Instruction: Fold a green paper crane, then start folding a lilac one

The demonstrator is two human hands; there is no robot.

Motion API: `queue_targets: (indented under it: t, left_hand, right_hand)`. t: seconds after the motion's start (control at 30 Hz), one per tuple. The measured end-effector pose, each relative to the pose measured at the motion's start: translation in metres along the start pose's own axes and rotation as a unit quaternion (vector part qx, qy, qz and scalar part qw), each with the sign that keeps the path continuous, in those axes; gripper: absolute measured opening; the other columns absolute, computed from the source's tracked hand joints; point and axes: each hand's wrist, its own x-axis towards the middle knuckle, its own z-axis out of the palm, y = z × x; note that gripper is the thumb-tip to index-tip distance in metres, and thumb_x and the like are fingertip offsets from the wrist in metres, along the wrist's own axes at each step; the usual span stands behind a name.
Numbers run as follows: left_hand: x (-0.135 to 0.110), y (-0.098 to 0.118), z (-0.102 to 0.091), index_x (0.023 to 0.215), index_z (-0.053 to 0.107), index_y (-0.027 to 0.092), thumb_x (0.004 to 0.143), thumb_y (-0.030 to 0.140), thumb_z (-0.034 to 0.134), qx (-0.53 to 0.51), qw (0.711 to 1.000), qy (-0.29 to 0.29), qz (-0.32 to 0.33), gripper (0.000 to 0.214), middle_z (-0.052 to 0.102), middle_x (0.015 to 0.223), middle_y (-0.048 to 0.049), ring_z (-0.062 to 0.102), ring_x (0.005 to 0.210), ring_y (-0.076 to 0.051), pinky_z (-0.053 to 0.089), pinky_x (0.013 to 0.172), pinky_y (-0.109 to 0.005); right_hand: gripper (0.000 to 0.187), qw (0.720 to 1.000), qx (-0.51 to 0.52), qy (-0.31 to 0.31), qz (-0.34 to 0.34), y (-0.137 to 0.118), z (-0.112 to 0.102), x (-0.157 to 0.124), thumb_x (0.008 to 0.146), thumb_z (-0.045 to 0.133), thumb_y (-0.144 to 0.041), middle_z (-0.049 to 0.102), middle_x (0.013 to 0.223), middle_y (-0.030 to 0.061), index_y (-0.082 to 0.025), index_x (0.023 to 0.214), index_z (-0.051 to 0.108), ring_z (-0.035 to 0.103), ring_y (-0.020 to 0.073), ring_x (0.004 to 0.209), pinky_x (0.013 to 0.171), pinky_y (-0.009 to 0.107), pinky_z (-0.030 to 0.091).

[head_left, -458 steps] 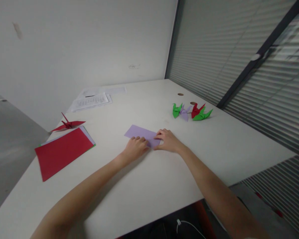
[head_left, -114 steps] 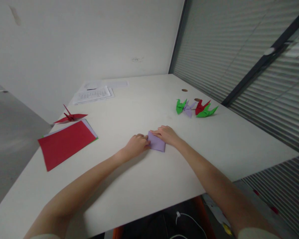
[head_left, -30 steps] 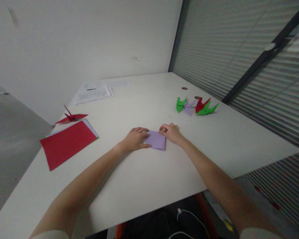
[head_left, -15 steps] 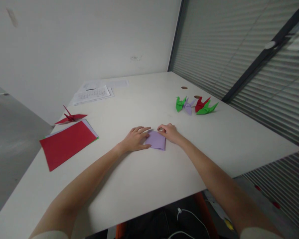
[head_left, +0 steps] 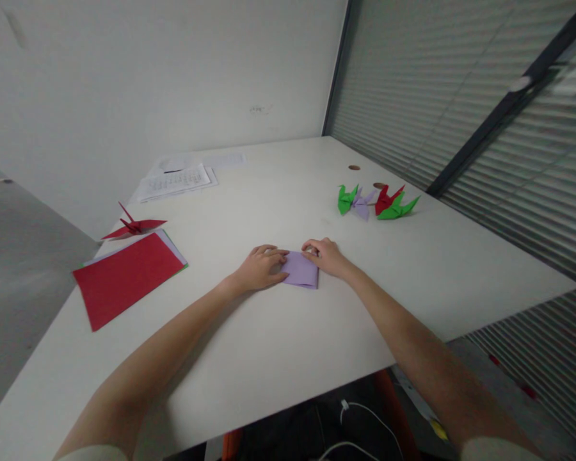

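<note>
A small folded square of lilac paper lies flat on the white table, in front of me. My left hand rests on its left edge with the fingers curled down onto the paper. My right hand presses on the far right corner, fingers bent and fingertips on the fold. Both hands hold the paper down against the table.
A stack of coloured sheets with red on top lies at the left, with a red paper crane behind it. Several folded green, lilac and red cranes stand at the right. Printed white papers lie at the back.
The long lilac strip has been folded into a small square. In the last second my left fingers curled in from stretched out; my right hand stayed on the far corner.
</note>
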Motion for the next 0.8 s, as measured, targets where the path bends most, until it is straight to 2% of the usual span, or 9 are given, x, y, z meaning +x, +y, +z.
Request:
queue_targets:
  t: [0.13, 0.37, 0.53, 0.63, 0.73, 0.8]
  left_hand:
    - [0.0, 0.0, 0.0, 0.117, 0.06, 0.024, 0.085, 0.047, 0.057, -0.002, 1.0, -0.002, -0.004, 0.04, 0.055, 0.135, -0.0006, 0.045, 0.126, -0.025, 0.034, 0.107, -0.042]
    - [0.001, -0.004, 0.0, 0.12, 0.058, 0.025, 0.084, 0.052, 0.057, -0.015, 1.0, -0.013, -0.01, 0.045, 0.055, 0.136, -0.0009, 0.045, 0.127, -0.025, 0.034, 0.107, -0.041]
    - [0.001, -0.002, -0.001, 0.115, 0.06, 0.025, 0.083, 0.051, 0.059, -0.016, 1.0, -0.014, -0.016, 0.042, 0.055, 0.136, -0.0023, 0.045, 0.127, -0.025, 0.034, 0.107, -0.042]
    - [0.001, -0.002, 0.0, 0.113, 0.06, 0.024, 0.083, 0.051, 0.058, -0.012, 1.0, -0.008, -0.007, 0.041, 0.055, 0.135, -0.0025, 0.046, 0.125, -0.025, 0.034, 0.106, -0.042]
    - [0.001, -0.003, 0.0, 0.113, 0.061, 0.025, 0.082, 0.052, 0.058, -0.01, 1.0, -0.001, 0.0, 0.041, 0.056, 0.134, -0.0028, 0.047, 0.124, -0.025, 0.035, 0.105, -0.043]
    - [0.001, -0.004, 0.0, 0.114, 0.061, 0.025, 0.082, 0.052, 0.059, -0.007, 1.0, 0.0, 0.0, 0.042, 0.057, 0.132, -0.0035, 0.047, 0.123, -0.026, 0.035, 0.105, -0.043]
  right_hand:
    - [0.024, 0.999, -0.037, 0.016, 0.028, -0.007, 0.0, -0.003, 0.09, 0.051, -0.043, 0.069, 0.084, 0.0055, -0.024, 0.097, 0.064, 0.052, 0.0247, 0.089, 0.08, 0.036, 0.033]
    - [0.02, 0.989, -0.145, -0.006, -0.013, -0.018, -0.003, -0.007, 0.09, 0.054, -0.037, 0.069, 0.105, 0.0082, -0.023, 0.104, 0.06, 0.048, 0.0295, 0.1, 0.082, 0.039, 0.031]
    - [0.022, 0.989, -0.14, -0.022, -0.029, -0.014, -0.005, -0.006, 0.092, 0.05, -0.037, 0.068, 0.106, 0.0077, -0.023, 0.106, 0.059, 0.048, 0.0298, 0.102, 0.085, 0.04, 0.032]
    - [0.025, 0.991, -0.128, -0.033, -0.013, -0.018, -0.011, -0.007, 0.093, 0.047, -0.037, 0.065, 0.109, 0.0102, -0.023, 0.109, 0.059, 0.049, 0.0297, 0.102, 0.085, 0.041, 0.034]
    - [0.03, 0.989, -0.146, 0.01, 0.0, -0.036, -0.015, -0.009, 0.094, 0.043, -0.032, 0.059, 0.116, 0.015, -0.02, 0.116, 0.059, 0.049, 0.0314, 0.109, 0.09, 0.044, 0.035]
    - [0.035, 0.989, -0.139, 0.049, -0.033, -0.052, -0.01, -0.011, 0.096, 0.037, -0.029, 0.056, 0.123, 0.0162, -0.018, 0.122, 0.057, 0.049, 0.0293, 0.113, 0.095, 0.043, 0.035]
